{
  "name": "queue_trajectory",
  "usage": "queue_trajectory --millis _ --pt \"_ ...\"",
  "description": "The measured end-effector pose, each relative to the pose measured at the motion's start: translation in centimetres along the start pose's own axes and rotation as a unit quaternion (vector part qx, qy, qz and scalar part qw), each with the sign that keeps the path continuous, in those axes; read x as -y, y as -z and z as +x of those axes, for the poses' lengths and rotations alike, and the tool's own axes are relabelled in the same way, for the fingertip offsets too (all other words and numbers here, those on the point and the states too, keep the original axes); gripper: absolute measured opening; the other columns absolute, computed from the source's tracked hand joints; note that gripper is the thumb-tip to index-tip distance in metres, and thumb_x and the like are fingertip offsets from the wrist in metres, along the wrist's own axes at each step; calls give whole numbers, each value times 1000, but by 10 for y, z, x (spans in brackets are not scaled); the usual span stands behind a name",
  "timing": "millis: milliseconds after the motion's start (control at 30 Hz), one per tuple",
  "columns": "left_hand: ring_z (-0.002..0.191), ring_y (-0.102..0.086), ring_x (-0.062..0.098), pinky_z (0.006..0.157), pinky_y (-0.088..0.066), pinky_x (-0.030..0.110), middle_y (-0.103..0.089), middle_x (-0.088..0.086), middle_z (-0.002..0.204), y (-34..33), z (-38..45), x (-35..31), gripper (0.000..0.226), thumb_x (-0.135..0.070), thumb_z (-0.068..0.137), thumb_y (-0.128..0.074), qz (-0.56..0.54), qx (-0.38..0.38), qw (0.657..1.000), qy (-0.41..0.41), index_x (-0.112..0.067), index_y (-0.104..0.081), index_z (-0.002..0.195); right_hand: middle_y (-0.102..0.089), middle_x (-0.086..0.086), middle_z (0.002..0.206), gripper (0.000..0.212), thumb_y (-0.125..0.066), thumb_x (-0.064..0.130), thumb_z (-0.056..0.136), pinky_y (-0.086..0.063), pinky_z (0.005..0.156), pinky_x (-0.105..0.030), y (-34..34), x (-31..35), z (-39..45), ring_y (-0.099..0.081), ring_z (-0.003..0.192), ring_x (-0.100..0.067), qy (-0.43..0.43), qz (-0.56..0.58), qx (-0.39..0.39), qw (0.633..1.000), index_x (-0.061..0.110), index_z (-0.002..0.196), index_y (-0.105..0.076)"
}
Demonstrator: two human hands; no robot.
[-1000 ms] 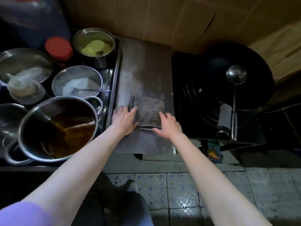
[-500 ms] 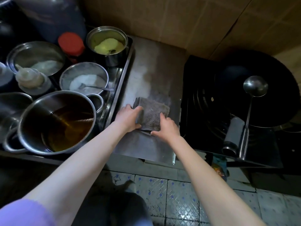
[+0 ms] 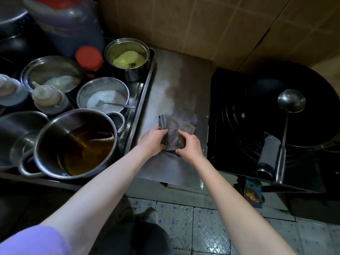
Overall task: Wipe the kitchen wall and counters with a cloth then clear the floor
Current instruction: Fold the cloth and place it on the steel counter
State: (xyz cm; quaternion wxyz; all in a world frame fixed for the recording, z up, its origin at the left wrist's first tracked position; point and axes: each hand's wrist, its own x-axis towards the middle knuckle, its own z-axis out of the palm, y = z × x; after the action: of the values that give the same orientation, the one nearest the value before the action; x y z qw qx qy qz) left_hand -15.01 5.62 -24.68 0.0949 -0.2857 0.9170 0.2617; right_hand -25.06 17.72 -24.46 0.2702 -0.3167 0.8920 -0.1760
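Observation:
A grey folded cloth lies on the steel counter between the tray of pots and the stove. My left hand grips the cloth's left side, fingers curled over its edge. From the other side my right hand holds the near right part, thumb under its lower edge. The cloth is bunched up between the two hands. Behind the counter rises the brown tiled wall. The patterned floor tiles show below the counter's front edge.
A steel tray on the left holds a big pot of oil, bowls of white powder, a pot of yellow paste and squeeze bottles. On the right is a black stove with a wok and ladle.
Both hands have closed in on the cloth, which lay flat under them before and is now gathered and bunched between them. The camera has tilted down toward the floor.

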Motion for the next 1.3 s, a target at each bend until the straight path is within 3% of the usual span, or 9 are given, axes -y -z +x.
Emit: queue_trajectory --millis 100,233,400,633,933,1100,1300 --pt "121 -49 33 98 -43 38 -46 11 135 2 0 2 65 -19 78 -69 1 0 1000 -13 -16 -43 138 -53 -11 134 69 -77 17 72 -29 106 -21 0 2 -1 -47 127 -21 -6 33 -30 999 15 136 -50" --pt "123 -48 30 98 -43 34 -48 10 135 2 0 6 70 -24 76 -73 -4 -4 1000 -15 -17 -43 139 -58 -7 132 55 -75 17 77 -35 107 -24 -2 2 3 -52 124 -20 -28 62 -67 995 11 128 -58" --pt "128 -45 28 100 -37 30 -42 7 144 -1 -4 0 74 -25 77 -72 3 -42 999 4 -20 -39 143 -53 -9 133 65 -74 21 77 -41 102 -31 1 -3 3 -50 123 -29 19 -38 -39 998 17 137 -49" --pt "125 -48 26 98 -41 32 -42 2 143 -12 -22 -27 69 -25 75 -72 -25 -104 992 69 -25 -44 139 -45 -11 140 69 -67 23 84 -39 99 -32 22 -17 2 -47 126 -30 106 -132 2 986 17 145 -35" --pt "127 -47 26 103 -39 34 -43 7 142 -42 -69 -53 69 -23 74 -75 -86 -179 966 167 -22 -47 137 -38 -8 146 70 -65 20 86 -36 104 -32 33 -31 -21 -43 130 -29 207 -150 41 966 17 146 -31" --pt "134 -38 21 108 -31 28 -34 3 150 -59 -102 -59 68 -28 80 -71 -84 -213 949 219 -26 -41 141 -40 -5 144 69 -64 14 85 -36 105 -33 25 -34 -41 -42 130 -27 257 -130 62 956 17 146 -32" --pt "133 -41 18 107 -35 29 -36 2 149 -84 -143 -67 68 -28 79 -71 -104 -237 929 263 -27 -42 141 -39 -4 146 70 -64 11 84 -36 106 -32 14 -39 -68 -43 130 -25 314 -119 95 937 17 146 -33"
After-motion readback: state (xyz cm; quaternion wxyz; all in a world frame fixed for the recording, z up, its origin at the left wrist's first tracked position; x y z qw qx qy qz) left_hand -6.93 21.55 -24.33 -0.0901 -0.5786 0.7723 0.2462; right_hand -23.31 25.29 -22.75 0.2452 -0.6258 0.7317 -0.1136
